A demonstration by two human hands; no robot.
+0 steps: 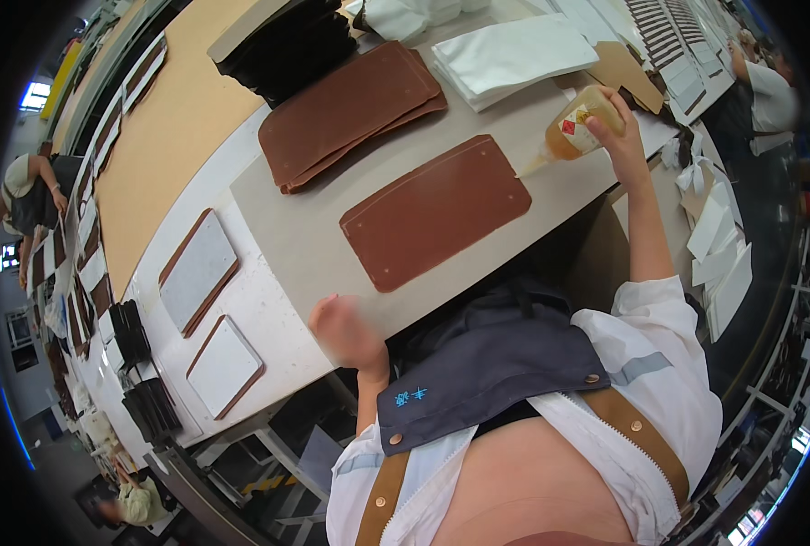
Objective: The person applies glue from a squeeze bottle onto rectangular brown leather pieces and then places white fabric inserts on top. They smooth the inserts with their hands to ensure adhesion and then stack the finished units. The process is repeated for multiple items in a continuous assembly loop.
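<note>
My right hand [616,136] is wrapped round a clear squeeze bottle [576,126] of amber liquid with a red-and-white label. The bottle is tilted, its thin nozzle pointing down-left at the right edge of a brown leather-like panel [437,214]; whether the tip touches is too small to tell. That panel lies flat on the grey work surface [296,246] and has small holes near its corners. My left hand [346,329] is over the front edge of the table, left of the panel's near corner. It is smeared, and its fingers cannot be made out.
Behind the panel lies a stack of brown panels [355,109], beside a black stack [287,45] and folded white cloth [514,56]. Two white-faced brown-edged pieces [200,268] lie to the left, near black bundles [130,332]. Other people work at the far left and right.
</note>
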